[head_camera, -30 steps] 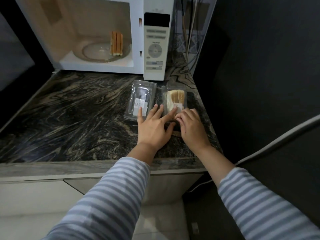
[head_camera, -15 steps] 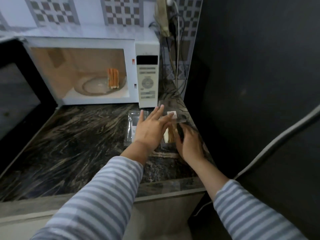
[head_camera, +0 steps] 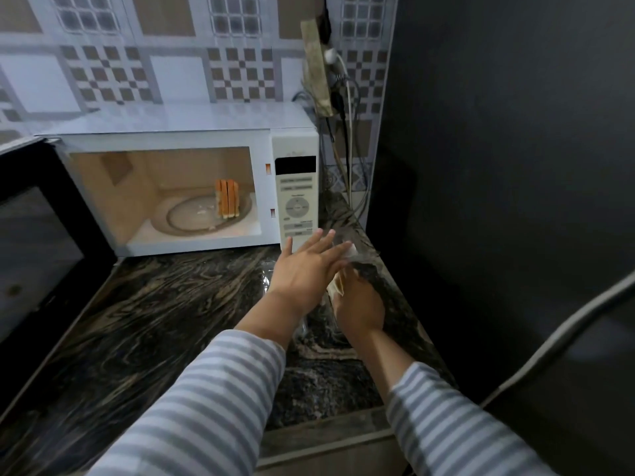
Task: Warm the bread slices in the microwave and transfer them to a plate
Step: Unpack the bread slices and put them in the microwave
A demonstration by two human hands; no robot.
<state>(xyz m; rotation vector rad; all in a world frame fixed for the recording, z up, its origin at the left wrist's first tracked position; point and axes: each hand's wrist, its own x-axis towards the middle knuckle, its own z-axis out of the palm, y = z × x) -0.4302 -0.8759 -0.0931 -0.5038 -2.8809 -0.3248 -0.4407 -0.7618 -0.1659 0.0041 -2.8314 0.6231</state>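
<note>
The white microwave (head_camera: 295, 146) stands open, and a few bread slices (head_camera: 226, 199) stand on edge on its glass turntable (head_camera: 192, 218). In front of its control panel my left hand (head_camera: 304, 271) has straight fingers and pushes up the clear lid (head_camera: 351, 251) of a plastic bread pack. Just below it my right hand (head_camera: 359, 305) reaches into the pack and grips more bread slices (head_camera: 337, 287); its fingertips are mostly hidden under the left hand. No plate is in view.
The dark microwave door (head_camera: 37, 242) swings out over the left of the marble counter (head_camera: 154, 321). A second clear pack (head_camera: 266, 281) lies under my left hand. A socket strip with cables (head_camera: 324, 80) hangs in the corner beside a black wall (head_camera: 498, 166).
My head has tilted up, showing more wall. My left hand has lifted the pack's lid, and my right hand has gone under it onto the bread.
</note>
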